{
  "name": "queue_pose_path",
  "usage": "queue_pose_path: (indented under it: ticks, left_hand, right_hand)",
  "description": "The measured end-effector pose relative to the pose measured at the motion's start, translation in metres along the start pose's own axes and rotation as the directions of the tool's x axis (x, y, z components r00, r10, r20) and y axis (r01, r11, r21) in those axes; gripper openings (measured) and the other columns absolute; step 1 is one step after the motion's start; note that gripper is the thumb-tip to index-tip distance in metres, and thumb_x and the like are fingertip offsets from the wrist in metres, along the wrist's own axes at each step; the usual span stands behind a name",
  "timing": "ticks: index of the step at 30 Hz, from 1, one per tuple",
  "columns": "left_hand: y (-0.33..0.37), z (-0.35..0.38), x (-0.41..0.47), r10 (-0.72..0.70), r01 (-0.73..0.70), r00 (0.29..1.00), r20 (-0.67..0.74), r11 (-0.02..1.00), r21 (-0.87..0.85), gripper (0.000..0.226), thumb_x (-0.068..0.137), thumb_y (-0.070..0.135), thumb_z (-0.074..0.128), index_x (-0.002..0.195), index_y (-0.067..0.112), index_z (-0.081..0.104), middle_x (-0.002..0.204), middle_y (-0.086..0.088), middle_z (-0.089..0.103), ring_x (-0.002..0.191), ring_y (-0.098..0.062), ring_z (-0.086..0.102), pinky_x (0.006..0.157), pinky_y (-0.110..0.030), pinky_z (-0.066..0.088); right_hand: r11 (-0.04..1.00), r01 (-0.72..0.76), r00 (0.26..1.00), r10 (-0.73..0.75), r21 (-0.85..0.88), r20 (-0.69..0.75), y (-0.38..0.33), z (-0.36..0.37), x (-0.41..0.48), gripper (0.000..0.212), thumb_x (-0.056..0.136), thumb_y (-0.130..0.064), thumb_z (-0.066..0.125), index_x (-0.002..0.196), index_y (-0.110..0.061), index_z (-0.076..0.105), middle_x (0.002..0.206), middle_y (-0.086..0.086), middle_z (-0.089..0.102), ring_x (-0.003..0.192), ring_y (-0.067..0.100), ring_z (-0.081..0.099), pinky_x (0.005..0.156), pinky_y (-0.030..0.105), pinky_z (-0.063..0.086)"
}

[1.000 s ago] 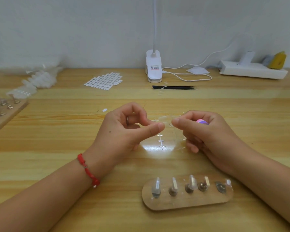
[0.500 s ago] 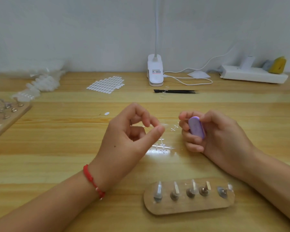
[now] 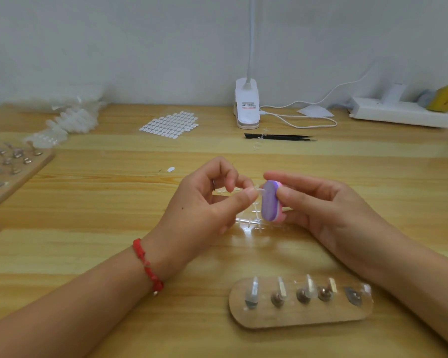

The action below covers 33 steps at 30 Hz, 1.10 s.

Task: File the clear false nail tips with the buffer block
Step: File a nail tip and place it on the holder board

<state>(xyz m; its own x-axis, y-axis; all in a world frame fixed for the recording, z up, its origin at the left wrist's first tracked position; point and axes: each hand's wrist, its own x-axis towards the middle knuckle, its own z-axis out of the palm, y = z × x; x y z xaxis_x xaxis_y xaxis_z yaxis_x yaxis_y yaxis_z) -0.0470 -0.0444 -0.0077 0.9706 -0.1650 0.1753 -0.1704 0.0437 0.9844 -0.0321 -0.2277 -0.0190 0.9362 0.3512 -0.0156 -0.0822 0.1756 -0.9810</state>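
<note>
My left hand (image 3: 204, 202) pinches a small clear false nail tip (image 3: 259, 189) between thumb and forefinger, above the middle of the wooden table. My right hand (image 3: 318, 205) grips a purple and pink buffer block (image 3: 270, 201), held upright with its purple face turned toward the tip. The tip's end touches the upper part of the block. Under the hands lies a clear plastic strip of nail tips (image 3: 251, 223), partly hidden. A wooden stand (image 3: 300, 316) near the front edge carries several nail holders with tips on them.
A white clip lamp (image 3: 246, 107) and its cable stand at the back. Black tweezers (image 3: 279, 137) lie before it. A sheet of white stickers (image 3: 170, 124), bags of nail tips (image 3: 62, 125), another wooden stand (image 3: 13, 164) at left, a white power strip (image 3: 401, 113) at back right.
My right hand has turned the buffer block upright and brought it left against the nail tip that my left hand holds. The hands are closer together now.
</note>
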Motion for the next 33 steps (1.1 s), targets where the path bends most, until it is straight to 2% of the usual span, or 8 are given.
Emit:
queue_pose_path:
  ticks: [12,15,18,20,22,26,30,33]
  left_hand:
    - [-0.0039,-0.0016,0.0001,0.004,-0.006,1.000,0.029,0.998,0.070,0.033,0.086,-0.001,0.061,0.070,0.016,0.037,0.074,0.005,0.059,0.036,-0.005,0.027,0.037,-0.012,0.025]
    - [-0.0047,0.0006,-0.0013,-0.010,0.003,0.996,0.086,0.997,0.081,0.033,0.084,0.000,0.064,0.069,0.016,0.040,0.073,0.006,0.061,0.035,-0.005,0.027,0.038,-0.012,0.026]
    - [-0.0027,0.0030,-0.0026,0.003,-0.006,0.998,0.057,0.999,0.049,0.030,0.072,0.018,0.072,0.071,0.017,0.042,0.072,0.006,0.065,0.033,-0.004,0.032,0.036,-0.011,0.027]
    - [-0.0022,0.0025,-0.0019,0.005,-0.005,1.000,-0.004,0.999,0.037,0.029,0.065,0.026,0.073,0.071,0.018,0.046,0.073,0.006,0.068,0.033,-0.004,0.033,0.036,-0.011,0.028]
    - [-0.0033,0.0016,-0.0011,0.014,-0.012,0.999,-0.042,0.999,0.044,0.026,0.062,0.028,0.075,0.070,0.020,0.051,0.074,0.005,0.070,0.034,-0.005,0.035,0.037,-0.011,0.029]
    - [-0.0043,0.0018,-0.0011,0.030,-0.027,0.999,-0.041,0.998,0.062,0.021,0.060,0.032,0.077,0.072,0.024,0.062,0.073,0.006,0.071,0.036,-0.002,0.039,0.038,-0.011,0.031]
    - [-0.0057,0.0011,0.0002,0.001,0.004,0.999,-0.051,0.995,0.095,0.031,0.058,0.042,0.075,0.083,0.026,0.073,0.069,0.009,0.069,0.042,-0.004,0.035,0.040,-0.011,0.031]
    - [-0.0069,0.0016,0.0008,-0.005,0.014,0.998,-0.055,0.986,0.167,0.031,0.060,0.048,0.073,0.081,0.025,0.077,0.048,0.013,0.051,0.044,-0.006,0.030,0.042,-0.012,0.027]
  right_hand:
    - [0.995,-0.013,1.000,0.014,-0.101,0.012,0.0022,-0.0001,-0.0012,0.040,0.063,-0.031,0.077,0.101,-0.021,0.077,0.096,0.009,0.076,0.075,0.015,0.070,0.075,0.024,0.058]
    - [0.999,0.009,0.998,-0.007,0.042,-0.061,0.0003,-0.0020,0.0009,0.028,0.070,-0.021,0.072,0.096,-0.012,0.077,0.091,0.008,0.075,0.076,0.015,0.070,0.070,0.021,0.057]
    - [0.976,-0.006,0.995,0.028,0.220,-0.096,-0.0025,-0.0022,0.0022,0.022,0.087,-0.003,0.048,0.095,-0.006,0.069,0.075,0.012,0.064,0.066,0.021,0.067,0.063,0.030,0.058]
    - [0.985,-0.017,0.996,0.032,0.174,-0.082,-0.0014,0.0006,0.0025,0.029,0.088,-0.008,0.043,0.083,-0.009,0.072,0.069,0.007,0.054,0.051,0.016,0.050,0.046,0.028,0.049]
    - [0.998,-0.026,0.998,0.030,0.063,-0.062,-0.0001,0.0033,0.0028,0.022,0.081,-0.023,0.053,0.074,-0.016,0.073,0.065,0.000,0.048,0.046,0.010,0.036,0.038,0.021,0.035]
    - [0.979,0.027,1.000,-0.030,-0.204,-0.009,0.0013,0.0024,-0.0001,0.017,0.069,-0.038,0.074,0.073,-0.022,0.071,0.056,-0.005,0.034,0.046,0.007,0.029,0.039,0.015,0.029]
    - [0.976,0.060,0.998,-0.065,-0.208,-0.015,0.0016,0.0025,-0.0019,0.010,0.076,-0.033,0.074,0.075,-0.023,0.072,0.055,-0.006,0.033,0.046,0.007,0.029,0.039,0.014,0.030]
    - [0.980,0.060,0.998,-0.066,-0.191,-0.024,0.0021,0.0039,-0.0009,0.011,0.074,-0.034,0.072,0.074,-0.023,0.072,0.055,-0.005,0.034,0.047,0.007,0.029,0.039,0.014,0.030]
